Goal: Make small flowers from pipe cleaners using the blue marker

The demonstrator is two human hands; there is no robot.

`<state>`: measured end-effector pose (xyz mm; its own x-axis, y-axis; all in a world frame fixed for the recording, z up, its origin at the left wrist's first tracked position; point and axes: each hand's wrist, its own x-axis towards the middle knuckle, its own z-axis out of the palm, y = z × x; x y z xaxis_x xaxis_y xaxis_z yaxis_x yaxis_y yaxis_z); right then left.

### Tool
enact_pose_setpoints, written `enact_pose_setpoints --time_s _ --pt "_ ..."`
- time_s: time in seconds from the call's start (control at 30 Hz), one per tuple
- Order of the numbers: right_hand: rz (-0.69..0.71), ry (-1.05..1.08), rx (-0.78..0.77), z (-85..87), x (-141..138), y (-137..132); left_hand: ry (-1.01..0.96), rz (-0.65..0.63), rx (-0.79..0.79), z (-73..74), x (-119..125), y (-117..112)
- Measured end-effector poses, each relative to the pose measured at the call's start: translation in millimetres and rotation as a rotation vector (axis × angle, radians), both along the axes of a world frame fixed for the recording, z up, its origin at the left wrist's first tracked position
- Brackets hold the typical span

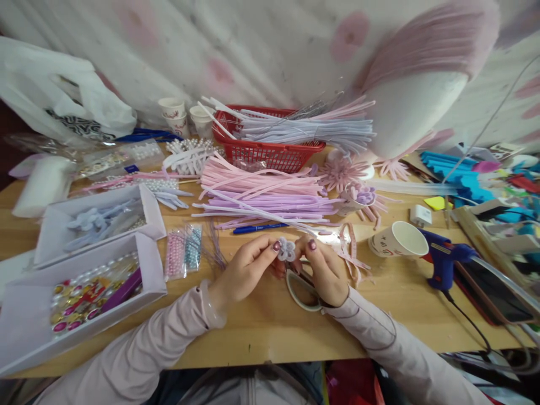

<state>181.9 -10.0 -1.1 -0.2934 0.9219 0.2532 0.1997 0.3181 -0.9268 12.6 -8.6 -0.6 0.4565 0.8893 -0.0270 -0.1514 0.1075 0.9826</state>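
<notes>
A small pale lilac pipe-cleaner flower with rounded looped petals is held up between both hands, above the front middle of the table. My left hand is closed, pinching the flower's left side between thumb and fingertips. At its right side my right hand is closed too, with thumb and curled fingers against the flower; the lower fingertips are partly hidden. Beneath my right hand lie scissors with pale looped handles, their blades mostly covered. Behind the hands are bundles of purple pipe cleaners and pink pipe cleaners.
A red basket of pipe cleaners stands at the back. White boxes of beads and ornaments sit left. To the right are a paper cup, a blue glue gun with its cord, and a phone.
</notes>
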Motion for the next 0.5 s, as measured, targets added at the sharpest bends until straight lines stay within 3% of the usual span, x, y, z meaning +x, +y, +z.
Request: enact_pose_setpoints --time_s 0.1,0.2,0.4,0.5 --pt "-0.045 0.080 -0.060 -2.8 0 2 -0.024 0.024 -0.044 -1.2 -1 2" --pt "-0.003 0.047 -0.071 -6.7 -1 2 0.017 0.028 0.012 -1.1 -2 2" --pt "0.051 -0.020 0.044 -12.9 -4 1 0.064 0.033 0.064 -0.7 1 -1" --pt "0.081 0.025 0.031 -12.7 -7 1 0.073 0.059 0.076 -2.4 4 -2"
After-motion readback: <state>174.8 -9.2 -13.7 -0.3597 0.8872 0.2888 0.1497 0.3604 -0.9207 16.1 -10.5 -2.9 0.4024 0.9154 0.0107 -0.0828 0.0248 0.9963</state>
